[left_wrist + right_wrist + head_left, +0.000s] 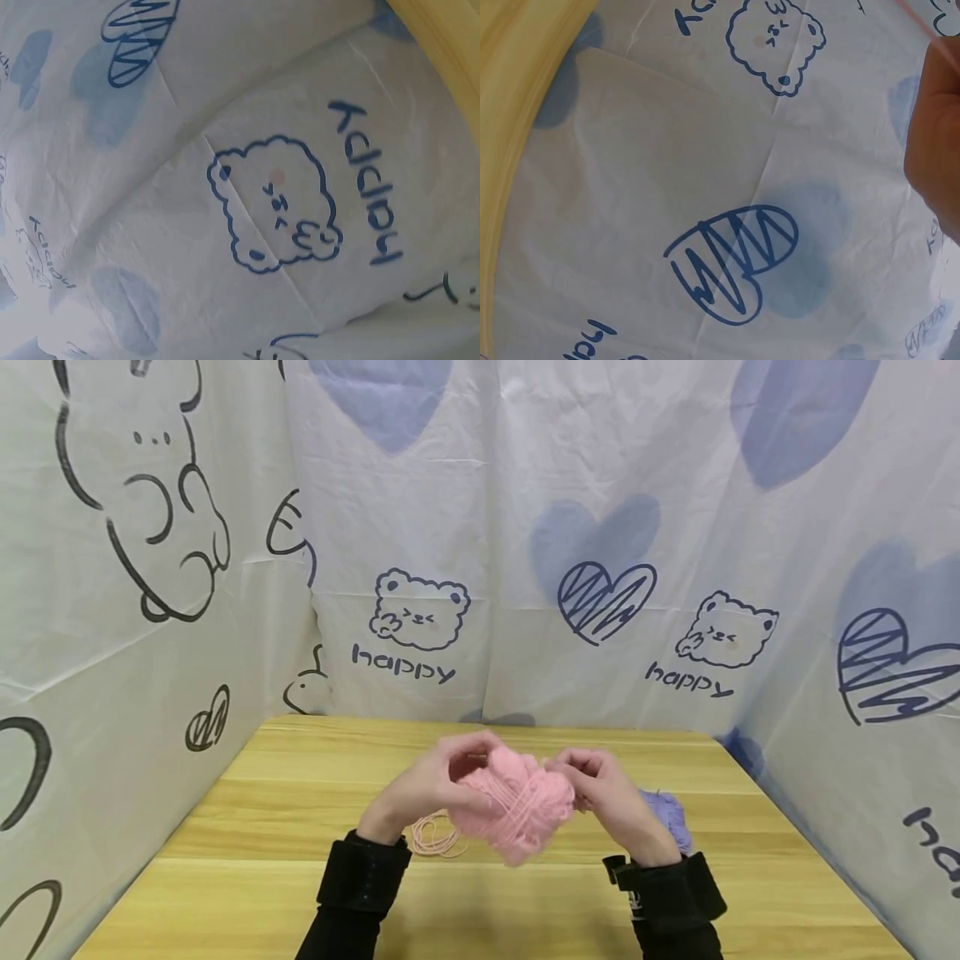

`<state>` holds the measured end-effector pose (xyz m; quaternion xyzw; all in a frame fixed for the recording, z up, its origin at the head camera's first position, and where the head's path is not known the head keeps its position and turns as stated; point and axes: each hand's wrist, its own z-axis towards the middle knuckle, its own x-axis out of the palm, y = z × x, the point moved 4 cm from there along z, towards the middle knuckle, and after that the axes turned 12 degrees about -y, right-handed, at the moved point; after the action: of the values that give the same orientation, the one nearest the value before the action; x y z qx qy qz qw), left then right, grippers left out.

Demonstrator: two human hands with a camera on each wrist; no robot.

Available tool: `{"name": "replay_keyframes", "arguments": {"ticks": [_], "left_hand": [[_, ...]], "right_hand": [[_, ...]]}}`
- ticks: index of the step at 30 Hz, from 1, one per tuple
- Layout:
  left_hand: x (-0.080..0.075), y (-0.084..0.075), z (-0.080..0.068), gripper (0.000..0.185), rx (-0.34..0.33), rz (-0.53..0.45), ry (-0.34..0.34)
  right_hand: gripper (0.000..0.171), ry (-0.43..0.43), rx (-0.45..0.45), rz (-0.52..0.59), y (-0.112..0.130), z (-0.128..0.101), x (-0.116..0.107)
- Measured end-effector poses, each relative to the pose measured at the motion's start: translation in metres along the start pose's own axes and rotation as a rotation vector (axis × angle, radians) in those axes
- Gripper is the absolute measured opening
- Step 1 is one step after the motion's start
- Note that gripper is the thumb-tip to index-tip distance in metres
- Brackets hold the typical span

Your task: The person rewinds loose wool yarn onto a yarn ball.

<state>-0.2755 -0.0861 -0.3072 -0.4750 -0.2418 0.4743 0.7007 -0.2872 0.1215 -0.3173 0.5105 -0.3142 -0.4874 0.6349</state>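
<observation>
Head view: both hands raised just above a light wooden tabletop (pixel 300 827), meeting at one bundle of yarn.
Held thing: soft pink yarn skein (pixel 517 806), fluffy, loosely wound, with several strands crossing its front; above the table's middle, between the two hands.
Left hand (pixel 435 781): fingers curled round the left end of the pink skein, thumb on top; gripping it.
Right hand (pixel 607 789): fingers bent at the skein's right end, fingertips pinching at the yarn there; gripping it.
Loose strand: thin pink yarn loops (pixel 435 839) lying flat on the tabletop just below the left wrist, trailing from under the skein.
Second yarn: lilac yarn ball (pixel 670 818) resting on the table behind the right wrist, partly hidden by that hand.
Sleeves: black cuffs with black wrist straps (pixel 663 893) on both forearms.
Surround: white cloth backdrop (pixel 487 527) on three sides, printed with bear outlines, the word "happy", scribbled hearts and pale blue hearts.
Left wrist view: only printed cloth and a yellow table edge (pixel 442 37) at the upper right; hand and yarn not shown.
Right wrist view: printed cloth, table edge (pixel 517 90) at left, part of the right hand at the right margin with a fine pink strand (pixel 919 19) running past it.
</observation>
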Motion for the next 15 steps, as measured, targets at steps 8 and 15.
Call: {"name": "replay_keyframes", "arguments": {"ticks": [8, 15], "left_hand": [[-0.005, 0.012, 0.004, 0.042, -0.040, 0.404, -0.126], [-0.011, 0.014, 0.008, 0.035, -0.064, 0.409, -0.400]], "right_hand": [[0.023, -0.096, -0.086, -0.025, 0.008, 0.000, 0.004], [0.025, -0.036, -0.101, -0.118, 0.009, -0.001, 0.017]]}}
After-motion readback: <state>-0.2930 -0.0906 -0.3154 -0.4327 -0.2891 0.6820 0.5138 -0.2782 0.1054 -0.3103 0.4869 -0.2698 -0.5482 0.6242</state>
